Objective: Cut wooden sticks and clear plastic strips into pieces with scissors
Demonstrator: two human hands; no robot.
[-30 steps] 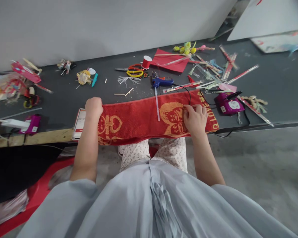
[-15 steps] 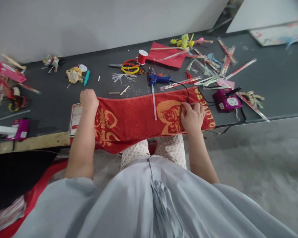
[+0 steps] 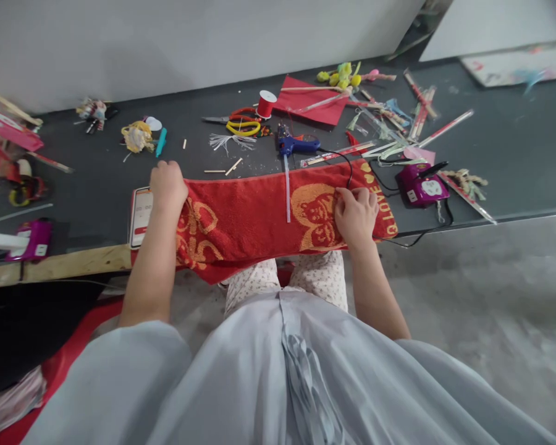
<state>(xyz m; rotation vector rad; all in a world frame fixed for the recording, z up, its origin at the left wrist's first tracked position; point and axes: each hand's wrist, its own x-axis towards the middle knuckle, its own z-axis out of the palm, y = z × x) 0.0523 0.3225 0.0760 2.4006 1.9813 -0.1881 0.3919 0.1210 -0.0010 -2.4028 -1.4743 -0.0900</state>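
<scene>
A red towel (image 3: pixel 245 213) with orange figures and lettering lies along the front edge of the table, its near side hanging over. My left hand (image 3: pixel 167 184) is closed on the towel's left end, beside a phone (image 3: pixel 141 216) that shows a timer. The cloth is creased near that wrist. On the towel's right part, over an orange figure, my right hand (image 3: pixel 356 216) presses with bent fingers that pinch the cloth. Between the hands, a clear glue stick (image 3: pixel 287 191) juts from a blue glue gun (image 3: pixel 297 145) and overlaps the towel.
Behind the towel are scissors (image 3: pixel 241 125), a red thread spool (image 3: pixel 265 104), white fibres (image 3: pixel 231 142) and a red sheet (image 3: pixel 312 105). Wrapped sticks (image 3: pixel 447 128) and a purple box (image 3: pixel 422 184) with a cable lie right. Another purple box (image 3: pixel 37 238) stands left.
My left hand has shifted slightly right against the towel, and the cloth beside it is more creased. My right hand stays on the towel. The view has moved a little.
</scene>
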